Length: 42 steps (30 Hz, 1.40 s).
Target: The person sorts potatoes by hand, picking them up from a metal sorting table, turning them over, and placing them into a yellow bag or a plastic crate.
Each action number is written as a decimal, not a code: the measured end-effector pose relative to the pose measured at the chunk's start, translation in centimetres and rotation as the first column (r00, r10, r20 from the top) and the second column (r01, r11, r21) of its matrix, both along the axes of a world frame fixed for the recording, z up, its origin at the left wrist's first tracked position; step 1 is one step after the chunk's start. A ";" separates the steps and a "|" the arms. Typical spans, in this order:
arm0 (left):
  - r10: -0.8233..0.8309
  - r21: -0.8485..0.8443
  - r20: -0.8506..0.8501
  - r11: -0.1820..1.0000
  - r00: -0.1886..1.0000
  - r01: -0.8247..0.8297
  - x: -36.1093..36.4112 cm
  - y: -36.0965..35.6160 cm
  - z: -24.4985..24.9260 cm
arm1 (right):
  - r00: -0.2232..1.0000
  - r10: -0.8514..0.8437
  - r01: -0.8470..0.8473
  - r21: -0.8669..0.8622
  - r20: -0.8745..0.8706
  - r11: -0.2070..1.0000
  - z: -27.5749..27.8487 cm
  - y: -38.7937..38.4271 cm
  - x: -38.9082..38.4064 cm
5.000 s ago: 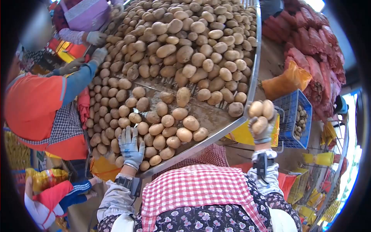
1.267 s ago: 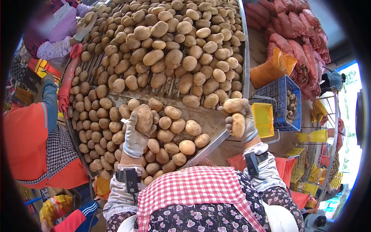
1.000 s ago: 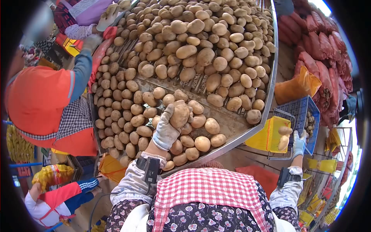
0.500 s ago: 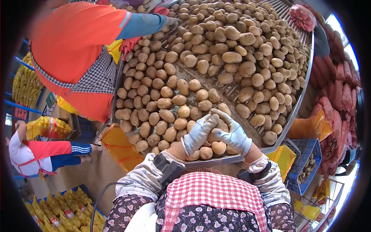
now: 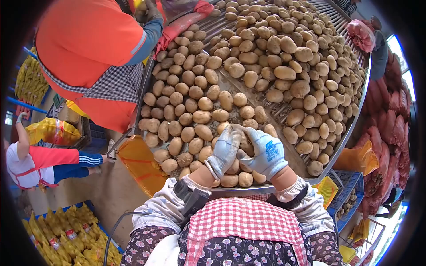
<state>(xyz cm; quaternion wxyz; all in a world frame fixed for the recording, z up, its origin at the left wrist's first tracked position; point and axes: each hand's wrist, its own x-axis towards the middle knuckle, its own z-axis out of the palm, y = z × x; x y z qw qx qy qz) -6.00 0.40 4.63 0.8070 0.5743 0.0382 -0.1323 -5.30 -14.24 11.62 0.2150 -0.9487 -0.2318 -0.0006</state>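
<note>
Now, both gloved hands meet at the near rim of the desk [image 5: 262, 189] — left grip [image 5: 225, 150] and right grip [image 5: 265, 153] clasped around one potato [image 5: 245, 145] between them (fingers curled close). Loose potatoes [image 5: 266, 57] cover the desk beyond — a co-worker in orange [image 5: 88, 44] stands alongside.

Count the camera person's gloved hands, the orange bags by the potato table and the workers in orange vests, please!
Gloved hands: 2, left hand and right hand
Orange bags: 2, left orange bag and right orange bag
Workers in orange vests: 1
Total: 5
</note>
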 end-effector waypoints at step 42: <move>-0.237 -0.398 -0.209 0.907 0.949 0.139 2.0 -1.6 0.5 | 0.810 -0.289 0.586 0.697 -0.510 0.414 -6.4 -1.3 -1.0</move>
